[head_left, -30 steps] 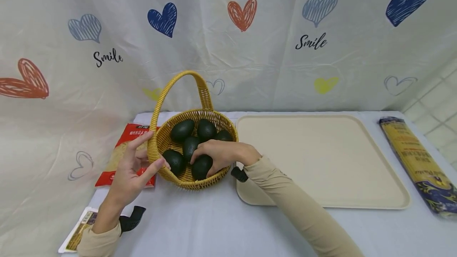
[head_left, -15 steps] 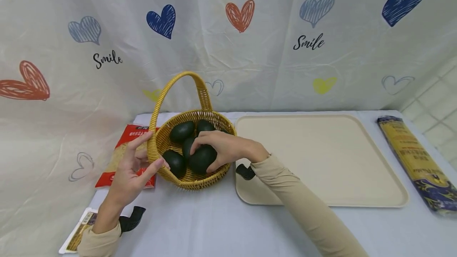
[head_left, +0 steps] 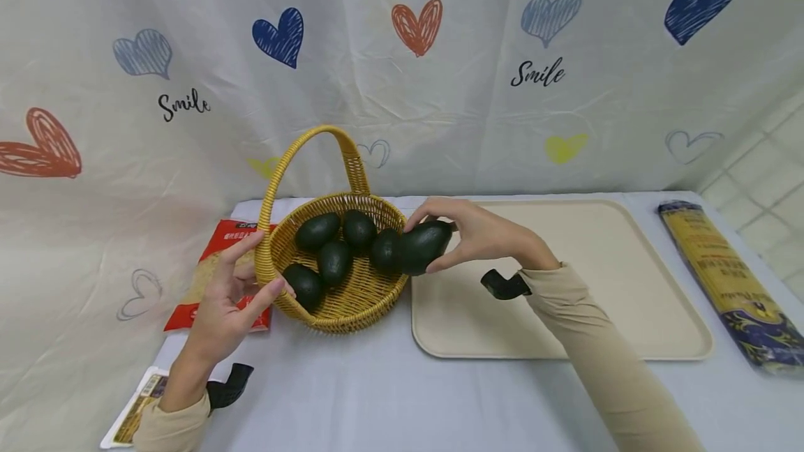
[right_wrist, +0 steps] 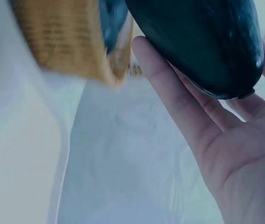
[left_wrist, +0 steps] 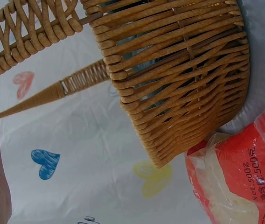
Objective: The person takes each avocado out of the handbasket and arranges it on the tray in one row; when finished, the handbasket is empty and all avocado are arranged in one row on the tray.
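Item 1, dark green avocado: one, grasped by the right hand, fingers bent over its far side, thumb along the near side. We place it at about 9 o'clock from that hand. Long axis: roughly 2 to 8 o'clock; in the right wrist view we note a stem nub at the end toward the palm.

Item 2, wicker basket: 9 o'clock from the held avocado, which overlaps its rim as we look down; whether they touch, we cannot tell. Contents: five more avocados, by our count.

Item 3, cream tray: 3 to 4 o'clock from the held avocado. We judge this the governing relation: avocado at the seam, basket one way, tray the other, right hand much the nearer.

Item 4, left hand: well apart from the held avocado, between its 8 and 9 o'clock, gripping the foot of the basket's handle.
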`<state>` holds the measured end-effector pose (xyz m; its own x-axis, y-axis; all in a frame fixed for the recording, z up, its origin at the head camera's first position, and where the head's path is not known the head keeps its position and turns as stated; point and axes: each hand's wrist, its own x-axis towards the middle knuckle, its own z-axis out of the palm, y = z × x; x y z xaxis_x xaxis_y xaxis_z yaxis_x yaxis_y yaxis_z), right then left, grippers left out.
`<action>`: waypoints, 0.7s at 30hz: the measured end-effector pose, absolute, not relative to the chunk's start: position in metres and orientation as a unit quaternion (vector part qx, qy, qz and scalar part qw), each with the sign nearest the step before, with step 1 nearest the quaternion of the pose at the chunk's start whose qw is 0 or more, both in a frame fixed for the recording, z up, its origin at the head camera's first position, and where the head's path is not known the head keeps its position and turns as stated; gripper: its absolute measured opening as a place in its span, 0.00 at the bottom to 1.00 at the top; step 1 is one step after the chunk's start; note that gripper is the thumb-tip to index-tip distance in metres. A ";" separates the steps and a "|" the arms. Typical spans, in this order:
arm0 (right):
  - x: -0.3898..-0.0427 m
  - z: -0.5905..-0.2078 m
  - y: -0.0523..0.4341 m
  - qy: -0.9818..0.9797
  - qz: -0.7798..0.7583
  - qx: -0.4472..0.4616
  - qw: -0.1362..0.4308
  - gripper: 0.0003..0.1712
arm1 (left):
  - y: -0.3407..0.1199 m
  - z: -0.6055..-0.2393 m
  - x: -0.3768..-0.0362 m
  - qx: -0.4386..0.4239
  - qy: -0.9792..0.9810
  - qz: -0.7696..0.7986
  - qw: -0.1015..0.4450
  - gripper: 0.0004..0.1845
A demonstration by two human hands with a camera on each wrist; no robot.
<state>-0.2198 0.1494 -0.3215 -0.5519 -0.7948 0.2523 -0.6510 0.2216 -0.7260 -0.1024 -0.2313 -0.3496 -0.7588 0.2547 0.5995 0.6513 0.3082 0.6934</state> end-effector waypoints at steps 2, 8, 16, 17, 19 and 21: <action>-0.221 -0.323 0.165 0.789 -0.418 -0.440 0.096 0.34 | -0.231 -0.350 -0.102 -0.289 -0.785 -0.513 0.193 0.44; -0.225 -0.334 0.200 0.812 -0.417 -0.385 0.138 0.33 | -0.230 -0.351 -0.103 -0.289 -0.784 -0.513 0.195 0.46; -0.228 -0.361 0.200 0.813 -0.390 -0.374 0.215 0.32 | -0.231 -0.352 -0.103 -0.289 -0.785 -0.511 0.199 0.46; -0.228 -0.364 0.198 0.813 -0.385 -0.377 0.222 0.32 | -0.231 -0.352 -0.102 -0.288 -0.785 -0.511 0.199 0.45; -0.230 -0.368 0.194 0.812 -0.377 -0.382 0.231 0.32 | -0.231 -0.353 -0.102 -0.289 -0.784 -0.512 0.199 0.45; -0.231 -0.370 0.192 0.811 -0.371 -0.385 0.237 0.32 | -0.230 -0.354 -0.103 -0.291 -0.783 -0.513 0.198 0.45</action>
<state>-0.2309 0.1920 -0.3705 -0.5907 -0.8009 -0.0982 -0.4491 0.4274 -0.7846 -0.1032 -0.2302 -0.3537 -0.7529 0.2520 0.6080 0.6580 0.3041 0.6889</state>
